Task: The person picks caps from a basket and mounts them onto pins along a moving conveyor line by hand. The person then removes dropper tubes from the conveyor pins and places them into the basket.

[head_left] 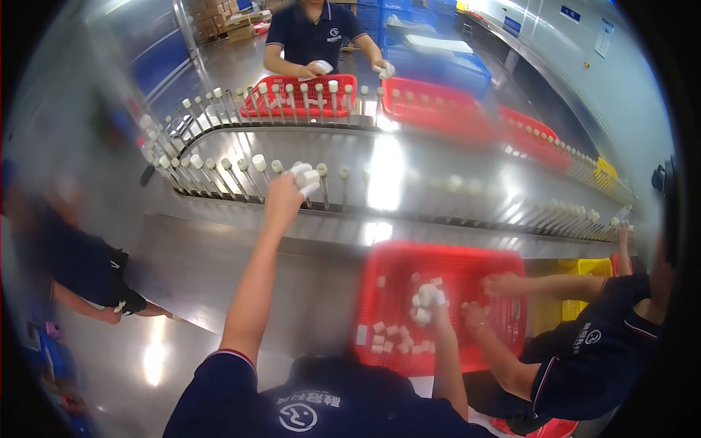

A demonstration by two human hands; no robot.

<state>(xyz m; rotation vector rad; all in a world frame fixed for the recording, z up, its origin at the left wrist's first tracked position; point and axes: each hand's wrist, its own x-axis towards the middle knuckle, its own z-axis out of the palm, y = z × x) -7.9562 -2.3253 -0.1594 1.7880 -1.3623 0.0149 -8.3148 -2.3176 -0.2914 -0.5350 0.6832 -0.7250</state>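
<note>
My left hand (286, 191), with white coverings on its fingertips, reaches out over the near row of upright metal pegs. Its fingers are closed on a white cylindrical cap (311, 177) at the top of a peg; whether the cap sits on the peg I cannot tell. My right hand (437, 305) is low in a red plastic basket (380, 271), its fingers curled round several white caps (423, 299). More white caps (391, 340) lie loose on the basket's floor around it. Other pegs in the row carry caps (258, 162), some whiter and larger, some greyish.
A co-worker at the right has both hands (478, 312) in the same basket, close to mine. Across the steel line (307, 146), another person stands behind a red basket (347, 82) holding white pieces. A yellow basket (584, 269) stands at the right. Another person (80, 255) is at the left.
</note>
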